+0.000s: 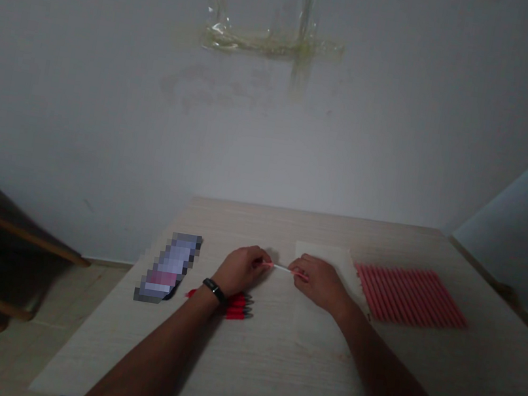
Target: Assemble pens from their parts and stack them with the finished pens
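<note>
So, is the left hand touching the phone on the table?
Apart. The head camera's view shows a strip of tabletop between the left hand and the phone; the fingers pinch a thin stick instead.

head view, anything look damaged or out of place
The wall looks patched: yellowed, crinkled tape forms a rough outline near the top, with a faint stain below. On the table nothing seems amiss: pink rods lie in a neat row, and the left hand and right hand hold a slim pink-and-white piece.
</note>
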`<action>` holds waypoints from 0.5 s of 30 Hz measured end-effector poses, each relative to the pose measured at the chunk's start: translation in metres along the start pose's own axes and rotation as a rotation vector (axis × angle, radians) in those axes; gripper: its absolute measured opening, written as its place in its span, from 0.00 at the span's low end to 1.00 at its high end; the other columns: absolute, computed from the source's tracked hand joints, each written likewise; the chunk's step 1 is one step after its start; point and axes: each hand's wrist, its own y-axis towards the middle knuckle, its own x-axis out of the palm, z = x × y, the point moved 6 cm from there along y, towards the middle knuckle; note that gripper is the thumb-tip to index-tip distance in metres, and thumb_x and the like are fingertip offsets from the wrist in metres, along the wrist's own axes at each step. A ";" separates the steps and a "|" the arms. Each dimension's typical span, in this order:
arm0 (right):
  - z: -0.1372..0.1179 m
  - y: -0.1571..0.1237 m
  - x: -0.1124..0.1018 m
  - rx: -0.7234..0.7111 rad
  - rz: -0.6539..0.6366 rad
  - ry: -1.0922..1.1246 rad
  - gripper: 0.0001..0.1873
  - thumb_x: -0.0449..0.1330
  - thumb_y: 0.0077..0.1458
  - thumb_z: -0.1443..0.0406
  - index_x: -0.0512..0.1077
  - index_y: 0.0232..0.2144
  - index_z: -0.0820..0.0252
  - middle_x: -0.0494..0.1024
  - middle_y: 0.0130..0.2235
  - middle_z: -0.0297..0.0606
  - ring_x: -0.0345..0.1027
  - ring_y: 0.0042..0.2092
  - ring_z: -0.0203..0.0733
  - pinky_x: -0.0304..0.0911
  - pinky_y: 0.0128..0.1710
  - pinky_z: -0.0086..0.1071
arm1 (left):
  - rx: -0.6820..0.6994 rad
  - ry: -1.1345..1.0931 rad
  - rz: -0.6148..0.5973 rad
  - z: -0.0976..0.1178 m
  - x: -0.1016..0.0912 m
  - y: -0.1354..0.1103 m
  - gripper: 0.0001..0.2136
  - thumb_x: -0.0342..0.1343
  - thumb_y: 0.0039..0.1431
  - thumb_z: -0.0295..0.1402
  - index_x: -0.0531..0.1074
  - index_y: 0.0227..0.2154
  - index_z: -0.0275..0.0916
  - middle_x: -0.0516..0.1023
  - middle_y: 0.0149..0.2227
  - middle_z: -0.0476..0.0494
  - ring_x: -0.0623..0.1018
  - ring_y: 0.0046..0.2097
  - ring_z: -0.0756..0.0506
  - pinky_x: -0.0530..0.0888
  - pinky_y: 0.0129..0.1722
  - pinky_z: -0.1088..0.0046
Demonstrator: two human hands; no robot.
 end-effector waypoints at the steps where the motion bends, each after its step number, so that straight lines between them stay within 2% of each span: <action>1: 0.001 0.000 -0.001 0.008 0.002 -0.009 0.12 0.59 0.53 0.74 0.77 0.37 0.56 0.78 0.36 0.36 0.69 0.36 0.39 0.58 0.37 0.30 | -0.020 0.009 0.005 -0.003 0.000 0.000 0.12 0.55 0.65 0.41 0.79 0.38 0.40 0.80 0.35 0.43 0.76 0.35 0.46 0.69 0.35 0.73; 4: 0.006 -0.001 -0.003 0.035 0.005 -0.017 0.12 0.59 0.54 0.74 0.77 0.37 0.55 0.77 0.36 0.36 0.69 0.36 0.39 0.57 0.36 0.30 | -0.060 0.026 0.007 -0.007 0.000 0.000 0.12 0.55 0.65 0.41 0.79 0.38 0.40 0.80 0.32 0.44 0.76 0.33 0.46 0.67 0.33 0.73; 6: 0.009 -0.001 -0.003 0.049 0.007 -0.016 0.11 0.59 0.54 0.74 0.77 0.37 0.55 0.77 0.36 0.35 0.69 0.36 0.38 0.57 0.36 0.30 | -0.040 0.002 -0.003 -0.006 0.001 0.000 0.12 0.55 0.65 0.41 0.79 0.38 0.40 0.80 0.33 0.44 0.76 0.34 0.46 0.68 0.34 0.73; 13: 0.015 0.000 0.002 0.065 0.018 -0.055 0.13 0.60 0.52 0.74 0.77 0.37 0.54 0.76 0.35 0.34 0.68 0.34 0.38 0.56 0.35 0.30 | 0.109 -0.072 -0.071 0.018 0.008 -0.003 0.05 0.57 0.61 0.31 0.77 0.36 0.40 0.77 0.38 0.45 0.76 0.39 0.47 0.70 0.40 0.73; 15: 0.016 0.000 0.002 0.072 0.015 -0.056 0.13 0.60 0.52 0.74 0.77 0.38 0.54 0.76 0.36 0.35 0.68 0.35 0.39 0.56 0.35 0.30 | 0.141 -0.079 -0.104 0.026 0.012 -0.005 0.06 0.57 0.60 0.28 0.77 0.37 0.40 0.75 0.39 0.45 0.76 0.39 0.47 0.70 0.40 0.73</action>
